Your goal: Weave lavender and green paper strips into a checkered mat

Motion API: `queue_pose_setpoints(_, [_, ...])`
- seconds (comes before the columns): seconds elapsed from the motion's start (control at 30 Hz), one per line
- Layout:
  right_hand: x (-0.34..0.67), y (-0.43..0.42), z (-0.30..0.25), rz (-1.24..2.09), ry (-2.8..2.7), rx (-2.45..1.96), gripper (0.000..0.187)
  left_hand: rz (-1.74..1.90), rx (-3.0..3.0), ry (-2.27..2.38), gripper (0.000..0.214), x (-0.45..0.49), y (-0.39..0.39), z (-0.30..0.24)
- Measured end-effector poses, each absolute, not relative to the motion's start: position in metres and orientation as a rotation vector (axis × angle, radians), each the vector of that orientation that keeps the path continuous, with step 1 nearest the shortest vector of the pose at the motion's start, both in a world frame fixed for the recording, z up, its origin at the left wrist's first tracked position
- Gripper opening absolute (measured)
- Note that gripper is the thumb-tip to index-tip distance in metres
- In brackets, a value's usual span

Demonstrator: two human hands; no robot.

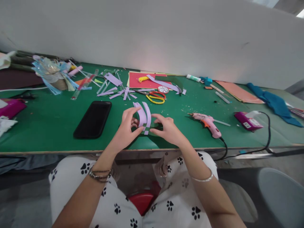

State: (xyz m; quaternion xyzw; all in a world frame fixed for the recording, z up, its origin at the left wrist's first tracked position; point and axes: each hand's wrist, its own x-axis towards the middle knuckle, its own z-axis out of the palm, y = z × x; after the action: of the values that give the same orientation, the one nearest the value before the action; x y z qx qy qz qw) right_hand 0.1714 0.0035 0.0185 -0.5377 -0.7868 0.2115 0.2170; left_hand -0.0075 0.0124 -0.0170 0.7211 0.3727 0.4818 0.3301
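Between my hands is a small weave of lilac paper strips (142, 117) and dark green strips, its lilac ends curling upward. My left hand (127, 126) is closed on its left side, thumb at the lower checked part and fingers behind the curled strips. My right hand (166, 128) is at the right side, thumb against the weave's edge and index finger curved above. Dark green paper under the right fingers blends with the green table, so its outline is unclear. Scissors (155, 98) with red and yellow handles lie just beyond the weave.
On the green table (59, 126), a black phone (93, 119) lies left. A pink glue gun (207, 123) and purple power socket (248, 121) are right. Behind lie lilac paper scraps (112, 79), red paper (136, 83), a glue stick (193, 78) and blue cloth-like material (276, 104).
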Motion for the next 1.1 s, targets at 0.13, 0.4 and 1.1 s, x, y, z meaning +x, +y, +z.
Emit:
queue_pose_setpoints(0.13, [0.170, 0.007, 0.026, 0.535, -2.185, -1.454, 0.010, 1.405, 1.728, 0.935, 0.075, -0.005, 0.016, -0.023])
queue_pose_setpoints(0.4, [0.161, 0.017, 0.030, 0.180, -2.248, -1.278, 0.017, 1.173, 2.215, 1.171, 0.022, -0.017, 0.015, -0.010])
queue_pose_setpoints(1.1, [0.192, 0.012, 0.026, 0.444, -1.567, -1.169, 0.017, 1.548, 2.346, 1.355, 0.012, -0.025, 0.005, 0.008])
